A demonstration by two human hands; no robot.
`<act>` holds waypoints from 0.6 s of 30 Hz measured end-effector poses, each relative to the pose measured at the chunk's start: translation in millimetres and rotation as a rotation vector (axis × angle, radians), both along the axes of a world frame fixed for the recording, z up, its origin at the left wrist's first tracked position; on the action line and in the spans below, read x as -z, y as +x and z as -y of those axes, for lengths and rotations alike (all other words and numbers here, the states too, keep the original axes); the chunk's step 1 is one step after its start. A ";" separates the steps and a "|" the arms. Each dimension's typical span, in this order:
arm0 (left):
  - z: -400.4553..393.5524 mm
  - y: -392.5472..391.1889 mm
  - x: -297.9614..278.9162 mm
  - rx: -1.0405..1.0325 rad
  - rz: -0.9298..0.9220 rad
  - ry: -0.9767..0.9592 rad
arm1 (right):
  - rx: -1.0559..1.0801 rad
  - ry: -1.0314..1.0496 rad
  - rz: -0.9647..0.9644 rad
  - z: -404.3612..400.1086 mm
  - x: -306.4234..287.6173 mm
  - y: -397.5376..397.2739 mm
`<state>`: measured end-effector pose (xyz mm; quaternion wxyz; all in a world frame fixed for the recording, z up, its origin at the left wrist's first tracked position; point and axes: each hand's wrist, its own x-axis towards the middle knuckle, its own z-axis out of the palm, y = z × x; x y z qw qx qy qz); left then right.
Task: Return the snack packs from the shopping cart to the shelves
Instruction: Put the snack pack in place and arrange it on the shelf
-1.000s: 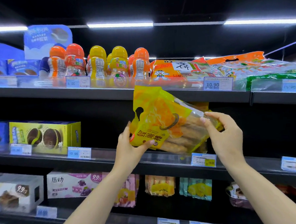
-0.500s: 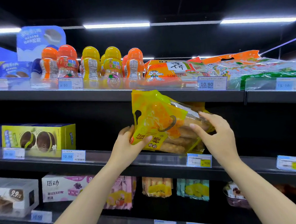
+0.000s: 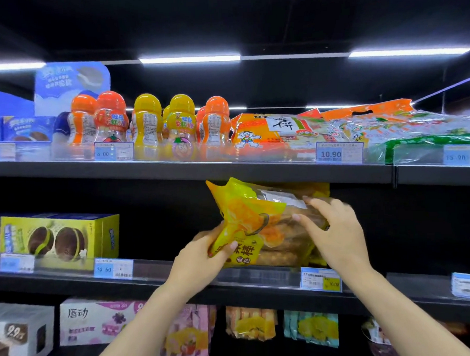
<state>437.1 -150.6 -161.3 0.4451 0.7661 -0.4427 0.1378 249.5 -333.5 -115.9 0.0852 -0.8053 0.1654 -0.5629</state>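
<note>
Black metal store shelving point(image 3: 173, 168) fills the view, three tiers visible. Top tier: row of orange and yellow plastic snack bottles point(image 3: 149, 125), flat orange-and-white rice cracker bags point(image 3: 277, 130) to their right, blue cake boxes point(image 3: 21, 129) at far left. Middle shelf point(image 3: 157, 284): yellow-green cardboard box printed with chocolate pies point(image 3: 60, 238) at left, well apart from the hands. Bottom tier: white-and-purple carton point(image 3: 97, 319), small pink, yellow and teal packs beside it.

Yellow plastic snack pack of bread sticks point(image 3: 261, 225) sits on the middle shelf at centre, tilted, top edge just under the top tier's lip, bottom behind the clear shelf-edge rail. A similar yellow pack stands right behind it. Left hand point(image 3: 202, 258) pinches the pack's lower-left corner, thumb on the front. Right hand point(image 3: 337, 232) curls fingers on the pack's clear right side. Yellow-and-blue price tag point(image 3: 321, 279) clips on the rail just below the right hand.
</note>
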 end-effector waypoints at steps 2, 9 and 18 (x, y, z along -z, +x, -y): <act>-1.8 2.5 -0.3 -0.036 0.026 0.081 | 0.019 -0.022 -0.025 -2.1 -1.5 5.0; 5.7 8.6 -8.5 -0.037 -0.025 0.135 | 0.076 0.025 -0.026 -1.3 -8.5 12.1; 34.1 6.2 -30.6 0.048 -0.201 0.031 | 0.176 0.064 -0.026 13.2 3.5 -4.3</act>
